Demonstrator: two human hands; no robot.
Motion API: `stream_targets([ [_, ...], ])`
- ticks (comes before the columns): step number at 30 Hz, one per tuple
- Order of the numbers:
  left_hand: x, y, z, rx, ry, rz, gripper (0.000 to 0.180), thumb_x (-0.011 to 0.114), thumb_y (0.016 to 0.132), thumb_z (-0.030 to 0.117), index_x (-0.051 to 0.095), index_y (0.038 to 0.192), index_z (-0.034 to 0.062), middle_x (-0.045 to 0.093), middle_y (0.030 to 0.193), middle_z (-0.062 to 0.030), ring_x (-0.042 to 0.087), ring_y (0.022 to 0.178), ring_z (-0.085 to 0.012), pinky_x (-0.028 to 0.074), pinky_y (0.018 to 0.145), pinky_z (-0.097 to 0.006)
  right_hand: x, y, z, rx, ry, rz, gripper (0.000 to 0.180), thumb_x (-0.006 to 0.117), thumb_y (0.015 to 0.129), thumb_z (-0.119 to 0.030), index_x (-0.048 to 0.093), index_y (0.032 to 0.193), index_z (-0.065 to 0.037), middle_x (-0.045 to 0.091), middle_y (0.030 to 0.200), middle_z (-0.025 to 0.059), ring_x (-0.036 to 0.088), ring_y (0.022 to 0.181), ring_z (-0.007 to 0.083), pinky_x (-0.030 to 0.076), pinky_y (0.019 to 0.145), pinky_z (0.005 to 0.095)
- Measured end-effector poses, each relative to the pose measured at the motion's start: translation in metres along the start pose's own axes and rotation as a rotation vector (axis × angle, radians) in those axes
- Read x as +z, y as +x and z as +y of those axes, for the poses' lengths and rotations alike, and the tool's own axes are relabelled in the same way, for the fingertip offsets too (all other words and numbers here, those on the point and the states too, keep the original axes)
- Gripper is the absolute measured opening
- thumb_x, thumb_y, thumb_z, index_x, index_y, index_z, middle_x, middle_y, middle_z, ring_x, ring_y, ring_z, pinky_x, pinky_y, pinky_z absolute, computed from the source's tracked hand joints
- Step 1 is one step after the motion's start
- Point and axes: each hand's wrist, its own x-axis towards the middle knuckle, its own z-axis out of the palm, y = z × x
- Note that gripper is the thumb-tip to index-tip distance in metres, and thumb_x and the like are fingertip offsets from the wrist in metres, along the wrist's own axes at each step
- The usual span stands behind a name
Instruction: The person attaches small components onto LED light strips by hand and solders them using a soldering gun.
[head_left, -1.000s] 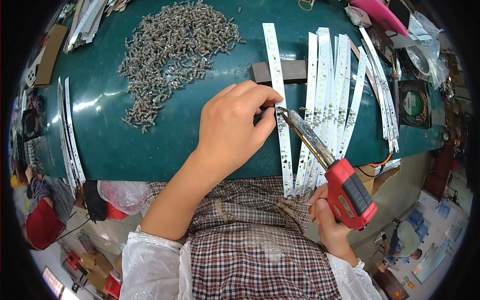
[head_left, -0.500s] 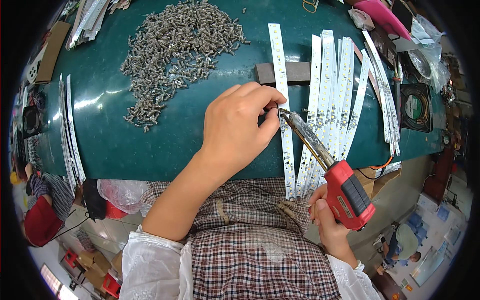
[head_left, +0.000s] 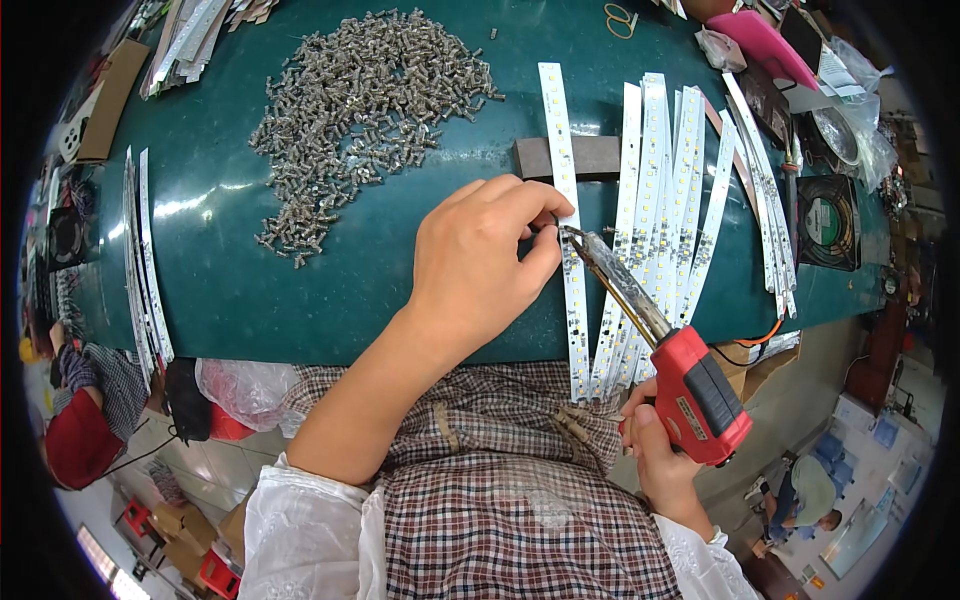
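My left hand [head_left: 490, 255] is pinched closed at the middle of a white LED strip board [head_left: 567, 180], holding a small dark part mostly hidden by the fingertips. In my right hand [head_left: 660, 450] is a red and black soldering gun [head_left: 690, 390], gripped by its handle. Its long metal tip [head_left: 590, 248] reaches up and left to the board, right beside the left fingertips. The board lies lengthwise away from me, its far part over a dark grey block [head_left: 600, 157]. Several more LED strip boards [head_left: 655, 200] lie fanned out just to the right.
A large heap of small metal parts [head_left: 370, 110] covers the far left of the green table [head_left: 250, 310]. More strips [head_left: 145, 260] hang over the left edge. At the right stand a square black fan [head_left: 828, 222] and further strips [head_left: 765, 200]. A person [head_left: 805, 490] is at lower right.
The whole view has shifted slightly, the table things sitting a little lower. Both hands and the soldering gun keep nearly the same place at the board.
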Motion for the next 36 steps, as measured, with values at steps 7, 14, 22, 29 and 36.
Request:
stream_targets([
  [7, 0.000, -0.001, 0.000, -0.002, -0.008, 0.007, 0.017, 0.068, 0.075, 0.002, 0.069, 0.090, 0.0075, 0.064, 0.078, -0.0026, 0.060, 0.068, -0.0145, 0.048, 0.061, -0.027, 0.001, 0.000, 0.000, -0.025, -0.035, -0.023, 0.013, 0.059, 0.091, -0.010, 0.057, 0.090, 0.002, 0.059, 0.077, 0.0082, 0.049, 0.052, 0.0082, 0.041, 0.047, 0.0231],
  [14, -0.001, 0.001, 0.000, -0.009, -0.016, 0.007, 0.016, 0.068, 0.075, 0.002, 0.069, 0.090, 0.0070, 0.065, 0.078, -0.0032, 0.061, 0.068, -0.0147, 0.048, 0.061, -0.027, -0.003, -0.002, -0.005, -0.032, -0.013, 0.007, 0.009, 0.057, 0.089, -0.005, 0.055, 0.093, 0.003, 0.058, 0.075, 0.0114, 0.046, 0.050, 0.0073, 0.040, 0.045, 0.0227],
  [22, -0.002, 0.002, 0.006, -0.053, -0.019, -0.022, 0.018, 0.067, 0.076, 0.000, 0.070, 0.092, 0.0073, 0.066, 0.081, -0.0018, 0.060, 0.068, -0.0118, 0.045, 0.057, -0.024, -0.050, 0.045, -0.023, -0.450, 0.060, 0.495, 0.015, 0.059, 0.089, -0.004, 0.056, 0.102, 0.003, 0.057, 0.079, 0.0061, 0.040, 0.046, 0.0074, 0.036, 0.041, 0.0232],
  [29, -0.005, 0.000, 0.014, -0.069, -0.019, -0.038, 0.017, 0.067, 0.075, 0.002, 0.069, 0.091, 0.0086, 0.066, 0.081, -0.0010, 0.061, 0.069, -0.0132, 0.047, 0.060, -0.027, -0.093, 0.137, -0.032, -0.614, -0.881, 0.720, 0.045, 0.073, 0.073, 0.000, 0.054, 0.113, -0.004, 0.060, 0.100, 0.0107, 0.061, 0.089, 0.0298, 0.049, 0.077, 0.0344],
  [36, -0.010, -0.001, 0.016, -0.054, -0.023, -0.105, 0.026, 0.072, 0.075, 0.006, 0.068, 0.100, 0.0097, 0.065, 0.092, -0.0013, 0.061, 0.074, -0.0136, 0.047, 0.061, -0.026, -0.104, 0.192, -0.011, -0.567, -1.123, 0.676, 0.049, 0.076, 0.070, -0.002, 0.049, 0.111, -0.008, 0.055, 0.105, 0.0124, 0.062, 0.089, 0.0390, 0.050, 0.069, 0.0465],
])
